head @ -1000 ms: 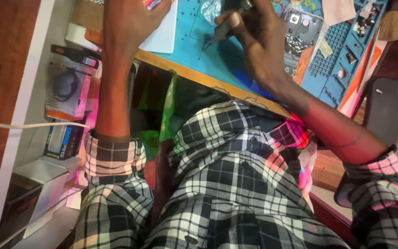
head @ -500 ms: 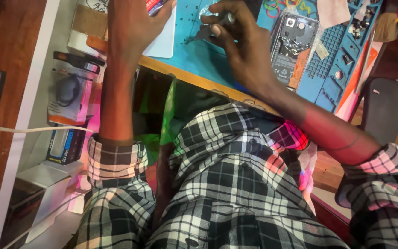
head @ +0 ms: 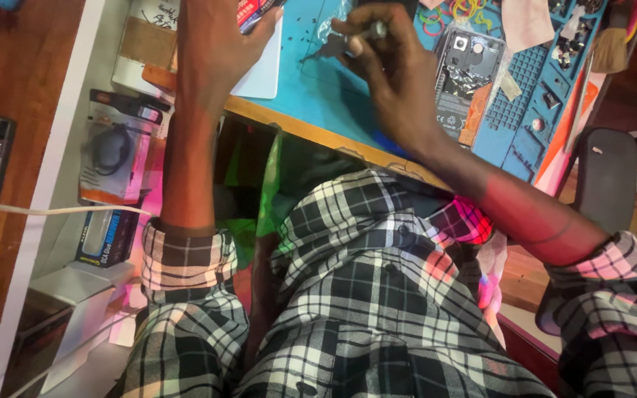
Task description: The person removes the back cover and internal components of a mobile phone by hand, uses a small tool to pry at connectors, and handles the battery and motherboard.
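My right hand (head: 392, 66) is over the blue work mat (head: 318, 96), with its fingers pinched on a thin metal tool (head: 369, 32) whose tip points left at some small dark bits on the mat. My left hand (head: 211, 40) lies flat on a white card (head: 263, 74) at the mat's left edge, fingers touching a red-and-blue object (head: 256, 11) at the top. An opened phone (head: 462, 81) with its insides showing lies just right of my right hand.
A blue parts tray (head: 532, 96) with small pieces sits right of the phone, coloured rubber bands (head: 455, 11) above it. Boxed goods (head: 116, 147) stand in a shelf at left. A black chair arm (head: 606, 177) is at right. My plaid shirt fills the lower view.
My right hand with the tool has shifted a little left and up across the mat. My left hand stays flat on the white card.
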